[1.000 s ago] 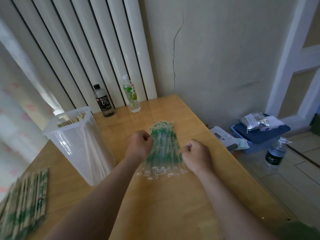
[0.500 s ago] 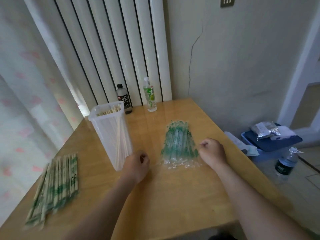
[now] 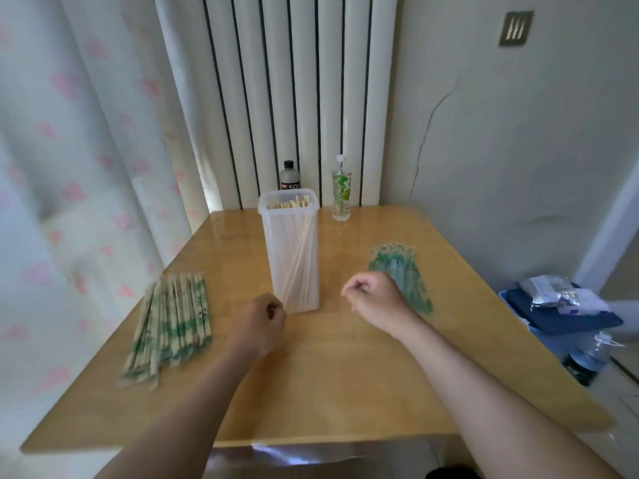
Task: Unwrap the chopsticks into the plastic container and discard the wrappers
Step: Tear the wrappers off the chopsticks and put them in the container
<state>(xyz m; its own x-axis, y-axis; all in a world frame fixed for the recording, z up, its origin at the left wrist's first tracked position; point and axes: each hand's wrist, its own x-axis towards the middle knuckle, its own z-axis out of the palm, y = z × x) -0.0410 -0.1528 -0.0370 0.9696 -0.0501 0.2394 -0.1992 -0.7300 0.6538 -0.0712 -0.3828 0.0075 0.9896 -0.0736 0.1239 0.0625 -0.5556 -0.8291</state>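
Nearest, the left hand (image 3: pixel 261 323) is held just above the tabletop (image 3: pixel 328 392) with its fingers (image 3: pixel 275 311) curled together into a loose fist. Nothing can be seen gripped in them. The right hand (image 3: pixel 375 299) is held likewise, its fingers (image 3: pixel 352 292) drawn in against the thumb and no wrapper or stick visible between them.

Well out to the left of the left fingers, a pile of wrapped chopsticks (image 3: pixel 173 323) is laid in a rough row. Just beyond and between the two sets of fingers the tall plastic container (image 3: pixel 292 257) is stood upright, with bare chopsticks (image 3: pixel 294 203) leaning inside. Just beyond the right fingers, the heap of empty wrappers (image 3: pixel 394 264) is spread flat.

A fresh pair is judged to be wanted next. One pair should be taken from the pile's nearest edge so the row is not scattered. The wrapper is best torn at one end and the sticks slid out straight down into the opening. The narrow container looks easily tipped, so its wall should not be knocked. The spent wrapper should be kept with the heap for discarding.

Farthest, a dark bottle (image 3: pixel 289 176) and a green-labelled bottle (image 3: pixel 341 191) are stood.
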